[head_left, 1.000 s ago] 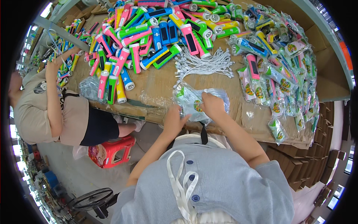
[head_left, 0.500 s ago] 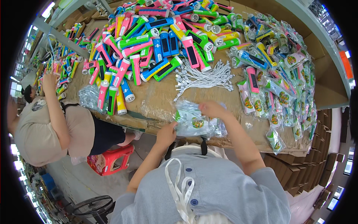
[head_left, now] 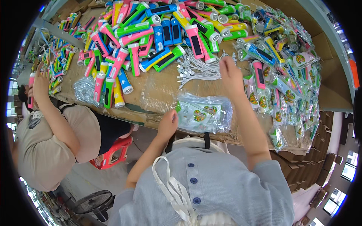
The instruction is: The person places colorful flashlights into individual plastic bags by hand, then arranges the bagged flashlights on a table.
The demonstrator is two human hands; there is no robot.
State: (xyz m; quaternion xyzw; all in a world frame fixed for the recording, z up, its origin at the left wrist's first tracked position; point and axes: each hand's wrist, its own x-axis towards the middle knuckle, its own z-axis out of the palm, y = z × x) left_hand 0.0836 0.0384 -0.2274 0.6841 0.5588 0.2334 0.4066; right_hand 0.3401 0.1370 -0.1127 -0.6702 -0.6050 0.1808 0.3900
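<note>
My right hand [head_left: 231, 77] reaches over the right end of a bundle of white cables [head_left: 196, 71], its fingers drawn together on a cable. Nearer to me, a stack of clear plastic bags [head_left: 222, 115] with printed green cards inside lies flat at the table edge. My left hand [head_left: 167, 125] rests at the stack's left edge, fingers curled; what they hold, if anything, is hidden. Just beyond the cables is a large heap of pink, blue, green and yellow flashlights [head_left: 156, 58].
Bagged flashlights [head_left: 288, 96] are piled on the right. Another clump of clear bags [head_left: 86, 90] lies left on the cardboard-covered table [head_left: 132, 103]. At the left a co-worker [head_left: 56, 139] holds a pink flashlight [head_left: 31, 88]. A red stool [head_left: 113, 154] and black fan [head_left: 94, 205] stand below.
My right hand has left the bags and moved away from me to the cables. The bags now lie flatter. My left hand has shifted slightly left. The co-worker's hand has moved left.
</note>
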